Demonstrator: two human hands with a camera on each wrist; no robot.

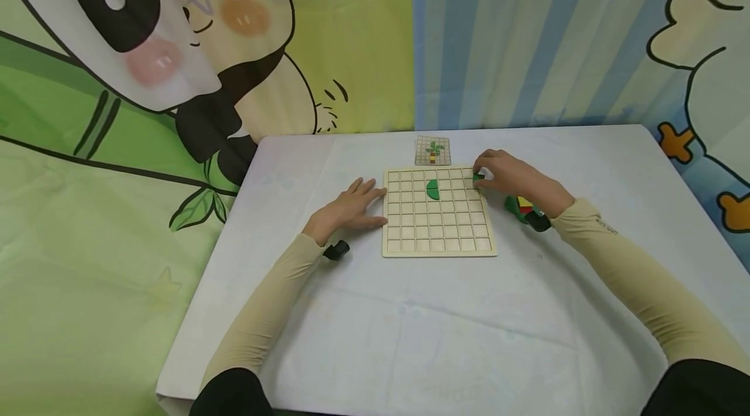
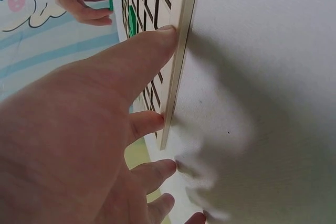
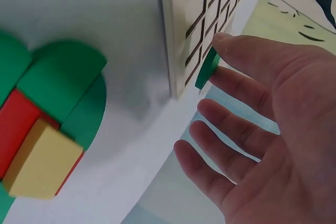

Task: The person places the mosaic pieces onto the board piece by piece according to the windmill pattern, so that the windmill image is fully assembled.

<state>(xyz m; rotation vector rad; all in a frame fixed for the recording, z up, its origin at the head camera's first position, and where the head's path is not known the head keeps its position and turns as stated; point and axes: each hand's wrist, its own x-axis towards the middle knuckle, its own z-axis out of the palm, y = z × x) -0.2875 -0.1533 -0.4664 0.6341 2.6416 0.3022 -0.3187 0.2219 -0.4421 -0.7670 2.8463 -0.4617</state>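
Note:
A square wooden grid board (image 1: pixel 439 227) lies flat on the white table. Two green quarter-circle pieces (image 1: pixel 432 190) sit together on its upper middle squares. At the board's left edge rests my left hand (image 1: pixel 350 208), fingers spread, thumb and index finger touching the rim. My right hand (image 1: pixel 508 174) is over the upper right corner. Between its thumb and index finger it pinches another green quarter-circle piece (image 3: pixel 208 69), and the other fingers are loosely bent. Beyond the board lies a small pattern card (image 1: pixel 433 150) showing green, yellow and red shapes on a grid.
Right of the board, partly behind my right wrist, is a pile of green pieces (image 3: pixel 68 77) with a yellow block (image 3: pixel 46 156) and a red block (image 3: pixel 18 124). Cartoon-printed curtains (image 1: pixel 363 38) hang behind the table (image 1: pixel 410 325).

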